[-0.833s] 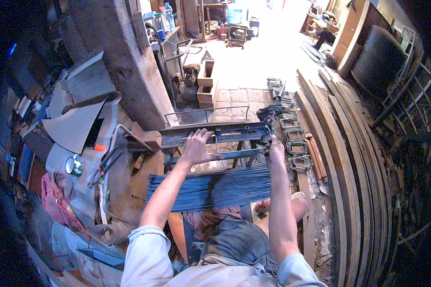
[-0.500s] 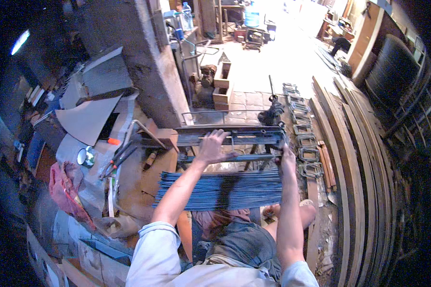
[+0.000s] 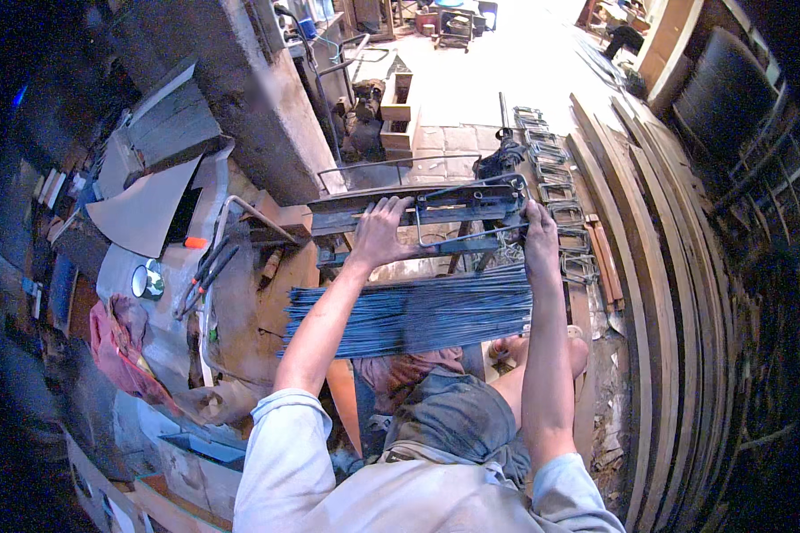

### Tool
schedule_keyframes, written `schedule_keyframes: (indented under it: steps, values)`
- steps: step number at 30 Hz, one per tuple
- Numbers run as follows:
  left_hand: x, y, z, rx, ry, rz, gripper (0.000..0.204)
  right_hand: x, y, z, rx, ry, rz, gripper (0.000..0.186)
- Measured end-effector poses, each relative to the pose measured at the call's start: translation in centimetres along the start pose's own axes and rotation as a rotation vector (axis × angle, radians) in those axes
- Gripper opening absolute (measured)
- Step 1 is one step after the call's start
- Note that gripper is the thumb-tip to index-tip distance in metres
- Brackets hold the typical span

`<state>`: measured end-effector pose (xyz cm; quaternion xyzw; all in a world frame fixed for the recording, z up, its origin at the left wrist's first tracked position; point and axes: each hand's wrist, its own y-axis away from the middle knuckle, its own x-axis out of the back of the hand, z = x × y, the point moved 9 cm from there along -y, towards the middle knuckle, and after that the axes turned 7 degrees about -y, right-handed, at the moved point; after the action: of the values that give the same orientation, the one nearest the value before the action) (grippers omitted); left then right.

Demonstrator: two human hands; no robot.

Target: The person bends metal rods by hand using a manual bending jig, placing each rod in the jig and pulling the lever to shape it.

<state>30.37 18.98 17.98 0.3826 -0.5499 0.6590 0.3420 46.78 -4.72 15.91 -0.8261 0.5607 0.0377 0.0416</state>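
A thin metal rod bent into a rectangular loop [image 3: 473, 238] lies across the top of a dark steel bending bench [image 3: 342, 216]. Its right end is in my right hand [image 3: 542, 235], whose fingers are closed around it. My left hand [image 3: 380, 233] rests on the bench just left of the loop, fingers stretched forward and thumb spread to the right. Nothing shows in its grasp. Between my forearms, in front of the bench, lies a thick bundle of straight bluish rods [image 3: 409, 311] above my lap.
Long timber planks [image 3: 653, 311] run along the right, beside a row of bent metal loops [image 3: 547, 147]. Left stands a cluttered surface with a mug [image 3: 148, 281], orange-handled pliers [image 3: 206, 277] and a red cloth [image 3: 124, 342]. Wooden boxes [image 3: 398, 111] sit beyond the bench.
The loop now shows clearly over the bench, with its right end in my right hand. My left hand stays on the bench. The view has tilted down, so the scene sits higher.
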Motion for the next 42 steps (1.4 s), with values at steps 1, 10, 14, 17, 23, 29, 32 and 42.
schedule_keyframes:
  steps: [1, 10, 14, 17, 23, 29, 32, 42]
  values:
    - [0.1, -0.4, 0.6, 0.0, 0.023, -0.03, 0.098, 0.6, 0.7, -0.7, 0.071, 0.048, 0.021, 0.032]
    - [-0.3, -0.2, -0.3, 0.049, 0.012, -0.075, 0.093, -2.8, 6.5, -5.2, 0.357, 0.099, -0.079, 0.027]
    - [0.2, -0.7, 0.2, 0.066, 0.047, -0.015, 0.082, -1.4, 8.1, -7.6, 0.268, -0.128, -0.009, 0.028]
    - [0.2, -0.6, 0.1, 0.074, 0.008, -0.019, 0.076, 4.4, 10.7, -3.9, 0.087, -0.382, 0.227, 0.029]
    - [0.0, -0.9, 0.5, 0.055, 0.021, -0.001, 0.069, 16.2, 17.2, 2.0, 0.126, -0.421, 0.625, 0.033]
    - [0.7, -0.7, 0.8, 0.054, -0.001, -0.001, 0.072, 21.6, 15.7, 11.8, -0.016, -0.527, 0.848, 0.032]
    - [0.1, -1.3, 1.1, 0.026, -0.023, 0.0, 0.073, 19.5, 9.0, 13.5, 0.048, -0.673, 0.614, 0.038]
    - [-0.3, -0.1, -0.2, 0.019, -0.082, 0.052, 0.076, 12.6, 9.2, 13.8, 0.078, 0.504, 0.447, 0.02]
